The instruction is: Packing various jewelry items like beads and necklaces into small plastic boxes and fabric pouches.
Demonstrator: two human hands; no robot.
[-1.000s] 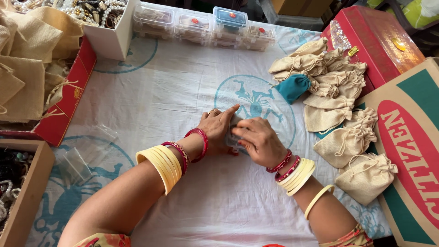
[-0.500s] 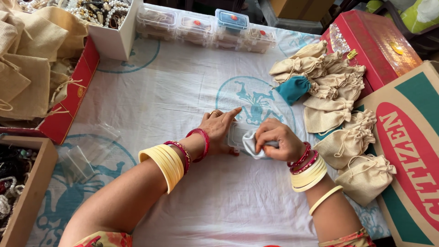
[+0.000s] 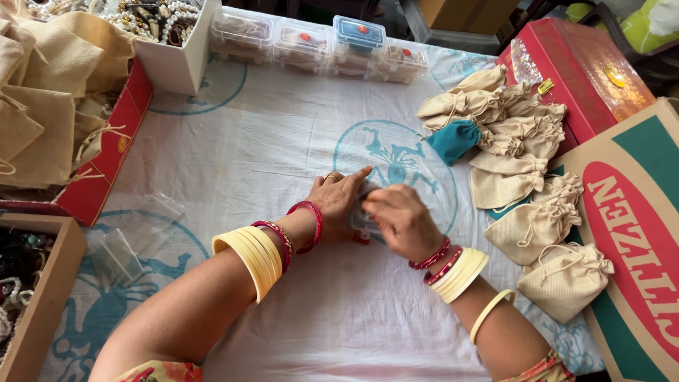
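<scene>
**Both hands press a small packet on the white cloth**

The left hand [image 3: 338, 198] lies flat, fingers together and stretched toward the right, its fingertips over the upper edge of a small clear packet [image 3: 362, 225]. The right hand [image 3: 399, 219] is curled, fingers bent down narrowly onto the same packet from the right. Most of the packet is hidden beneath the two hands, so its long axis and the way it points cannot be told. It lies on the cloth [image 3: 283, 134], just below the blue round print [image 3: 396, 159].

Right of the packet, a heap of beige drawstring pouches [image 3: 527, 180] runs down the cloth, with one teal pouch [image 3: 454, 140] at its upper left. Beyond the heap stand a red box [image 3: 580, 78] and, nearer, a big cardboard carton [image 3: 629, 212] with a red oval on green. Above the packet, at the cloth's far edge, sits a row of clear tubs [image 3: 318, 44], one blue-lidded. Left of the packet lie empty clear bags [image 3: 134, 237]; further left, a red tray [image 3: 106, 148] of beige bags.
</scene>
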